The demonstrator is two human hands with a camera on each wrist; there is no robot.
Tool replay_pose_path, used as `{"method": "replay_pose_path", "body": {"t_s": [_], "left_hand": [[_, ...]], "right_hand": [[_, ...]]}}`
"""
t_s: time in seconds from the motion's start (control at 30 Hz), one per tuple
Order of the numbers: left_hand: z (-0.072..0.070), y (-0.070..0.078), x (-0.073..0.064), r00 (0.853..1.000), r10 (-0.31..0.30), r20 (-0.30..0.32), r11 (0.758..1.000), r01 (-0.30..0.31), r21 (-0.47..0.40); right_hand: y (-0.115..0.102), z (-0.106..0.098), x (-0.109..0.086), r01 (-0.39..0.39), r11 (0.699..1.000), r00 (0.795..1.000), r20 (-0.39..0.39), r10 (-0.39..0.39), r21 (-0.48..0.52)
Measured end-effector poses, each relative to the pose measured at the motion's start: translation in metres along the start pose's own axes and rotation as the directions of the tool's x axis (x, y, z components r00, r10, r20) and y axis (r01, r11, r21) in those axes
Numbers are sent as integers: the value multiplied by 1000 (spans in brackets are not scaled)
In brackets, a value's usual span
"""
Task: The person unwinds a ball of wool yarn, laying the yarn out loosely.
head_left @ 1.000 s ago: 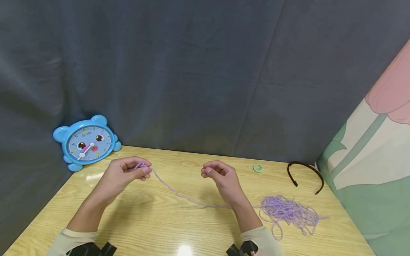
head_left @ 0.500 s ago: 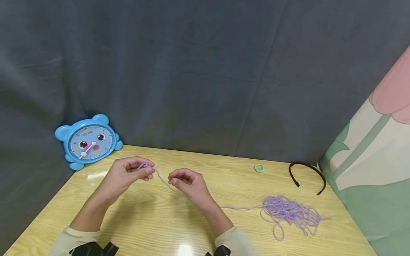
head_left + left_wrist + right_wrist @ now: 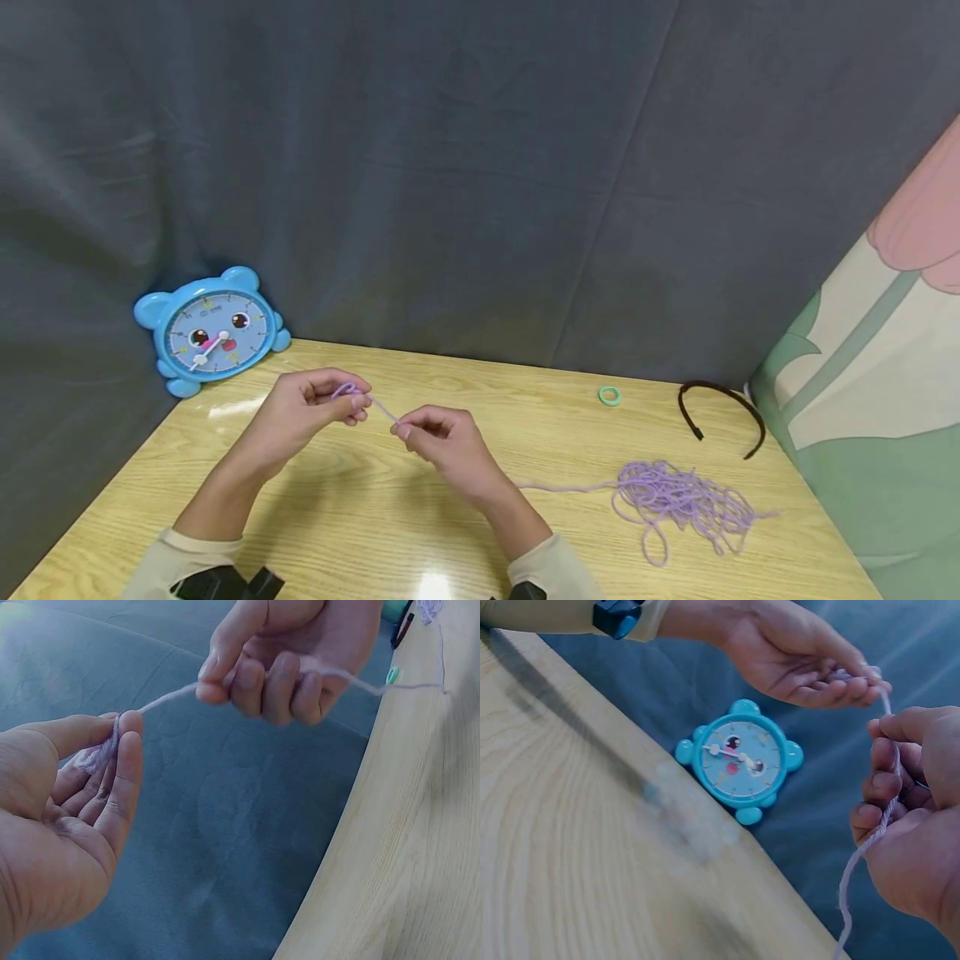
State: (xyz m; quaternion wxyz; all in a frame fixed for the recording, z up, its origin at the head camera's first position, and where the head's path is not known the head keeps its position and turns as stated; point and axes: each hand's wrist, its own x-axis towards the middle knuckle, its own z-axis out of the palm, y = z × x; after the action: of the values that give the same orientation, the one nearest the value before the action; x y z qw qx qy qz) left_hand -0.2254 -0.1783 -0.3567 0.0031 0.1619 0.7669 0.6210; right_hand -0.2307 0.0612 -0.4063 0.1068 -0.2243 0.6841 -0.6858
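My left hand [image 3: 315,408] pinches a small loop of purple yarn [image 3: 347,388] between thumb and fingertips, above the table. Just to its right, my right hand [image 3: 446,446] pinches the same strand between thumb and forefinger. The short stretch of yarn [image 3: 169,697] between the two hands runs straight in the left wrist view. In the right wrist view, the strand [image 3: 847,877] passes across the right palm and hangs below it. On the table it leads to a loose purple yarn pile [image 3: 678,500] at the right.
A blue bear-shaped clock [image 3: 217,331] leans against the dark curtain [image 3: 450,183] at the back left. A green ring [image 3: 609,396] and a black headband [image 3: 723,387] lie at the back right of the wooden table [image 3: 360,533].
My right hand has moved left toward the left hand and now pinches the strand. The left hand keeps its hold on the loop. The strand between the hands is now straight.
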Motion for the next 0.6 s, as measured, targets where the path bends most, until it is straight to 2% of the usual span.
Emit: {"method": "replay_pose_path", "body": {"t_s": [0.17, 0.4, 0.6], "left_hand": [[-1, 1, -1, 1000, 3, -8, 1000, -3, -11], [-3, 0, 0, 1000, 11, -3, 1000, -11, -20], [-4, 0, 0, 1000, 12, -1, 1000, -12, -23]], "right_hand": [[-7, -20, -8, 49, 999, 997, -66, -48, 14], [-16, -53, -20, 83, 996, 979, -189, -73, 45], [-20, -75, -29, 108, 992, 967, -237, -90, 61]]}}
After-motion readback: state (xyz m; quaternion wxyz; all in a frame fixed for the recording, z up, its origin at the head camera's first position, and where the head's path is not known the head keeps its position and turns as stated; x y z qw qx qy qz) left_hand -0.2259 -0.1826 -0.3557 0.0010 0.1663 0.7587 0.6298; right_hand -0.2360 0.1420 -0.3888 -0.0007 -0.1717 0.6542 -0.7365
